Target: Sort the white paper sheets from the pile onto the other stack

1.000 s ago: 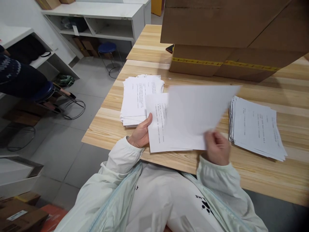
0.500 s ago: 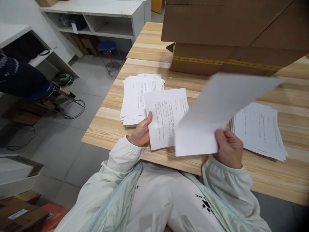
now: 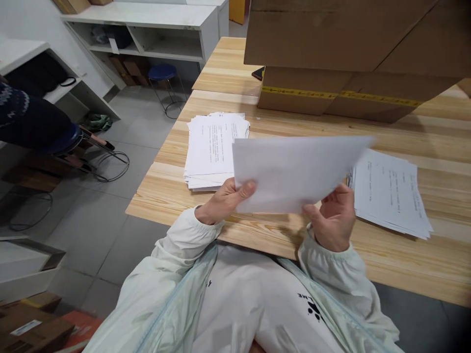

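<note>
A blank-faced white sheet of paper (image 3: 290, 171) is held up between my hands above the table. My left hand (image 3: 230, 198) pinches its lower left corner, thumb on top. At the lower right edge, my right hand (image 3: 333, 215) grips it between thumb and fingers. Whether other sheets lie behind it cannot be made out. Left of it, close to my left hand, lies a thick stack of printed sheets (image 3: 211, 152). Another, slightly fanned stack of printed sheets (image 3: 390, 191) lies to the right, beside my right hand.
Large cardboard boxes (image 3: 305, 90) with yellow tape stand at the back of the wooden table (image 3: 162, 191). A dark phone-like object (image 3: 258, 73) lies beside them. A seated person (image 3: 29, 117) is at the left. A blue stool (image 3: 162, 72) stands near white shelves (image 3: 172, 44).
The right hand swung a sheet rightward off the printed one, then came back left. The printed sheet in my left hand is now covered by the blank face, and both hands are on paper.
</note>
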The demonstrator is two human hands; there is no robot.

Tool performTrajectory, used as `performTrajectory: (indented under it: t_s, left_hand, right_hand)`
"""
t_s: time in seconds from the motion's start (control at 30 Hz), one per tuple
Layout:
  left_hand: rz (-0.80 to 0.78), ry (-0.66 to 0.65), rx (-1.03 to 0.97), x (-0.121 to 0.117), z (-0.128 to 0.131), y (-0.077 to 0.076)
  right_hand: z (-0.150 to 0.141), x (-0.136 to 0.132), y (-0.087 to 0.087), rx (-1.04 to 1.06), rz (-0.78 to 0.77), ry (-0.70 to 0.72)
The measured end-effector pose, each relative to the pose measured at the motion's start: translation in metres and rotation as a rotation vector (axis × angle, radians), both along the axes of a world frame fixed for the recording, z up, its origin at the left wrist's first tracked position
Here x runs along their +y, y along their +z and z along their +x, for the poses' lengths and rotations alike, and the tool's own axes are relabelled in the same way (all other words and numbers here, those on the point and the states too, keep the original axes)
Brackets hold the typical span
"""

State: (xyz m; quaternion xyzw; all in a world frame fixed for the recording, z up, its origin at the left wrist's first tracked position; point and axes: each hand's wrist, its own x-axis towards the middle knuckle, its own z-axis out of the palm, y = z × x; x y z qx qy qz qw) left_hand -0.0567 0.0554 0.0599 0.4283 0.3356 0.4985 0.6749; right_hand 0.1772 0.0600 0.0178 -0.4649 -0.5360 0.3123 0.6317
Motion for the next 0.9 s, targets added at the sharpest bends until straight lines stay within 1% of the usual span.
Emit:
performTrajectory:
  t_s: [0.1, 0.17, 0.2, 0.27, 0.37, 0.43, 0.5, 0.57, 0.73, 0.83, 0.9]
  left_hand:
    - [0.192, -0.083, 0.179, -0.003, 0.003, 0.024]
    - [0.259, -0.099, 0.212, -0.003, 0.006, 0.030]
    - [0.275, -0.084, 0.210, -0.002, 0.008, 0.029]
    - [0.280, -0.004, 0.216, 0.000, 0.013, 0.018]
    - [0.255, 0.136, 0.275, 0.002, 0.018, -0.004]
    - [0.266, 0.189, 0.290, 0.002, 0.021, -0.014]
    - [0.296, 0.198, 0.288, 0.002, 0.022, -0.016]
    - [0.312, 0.194, 0.297, 0.002, 0.023, -0.014]
    - [0.256, 0.211, 0.312, 0.003, 0.024, -0.012]
    - [0.255, 0.208, 0.291, 0.003, 0.026, -0.014]
    - [0.234, 0.201, 0.275, 0.002, 0.029, -0.013]
  right_hand:
    - [0.008, 0.004, 0.009, -0.045, 0.007, 0.092]
    - [0.006, 0.003, 0.011, -0.064, 0.029, 0.126]
    - [0.003, 0.003, 0.010, -0.055, 0.037, 0.138]
    - [-0.004, 0.002, 0.003, -0.029, 0.005, 0.141]
    - [-0.012, 0.002, -0.009, -0.003, -0.057, 0.085]
    - [-0.013, 0.002, -0.015, 0.019, -0.058, 0.036]
    - [-0.011, 0.003, -0.018, 0.042, -0.047, 0.008]
    - [-0.009, 0.004, -0.018, 0.062, -0.035, 0.008]
    - [-0.006, 0.008, -0.022, 0.037, -0.062, 0.062]
    - [-0.007, 0.007, -0.024, 0.005, -0.063, 0.028]
    - [-0.008, 0.003, -0.022, -0.037, -0.068, -0.015]
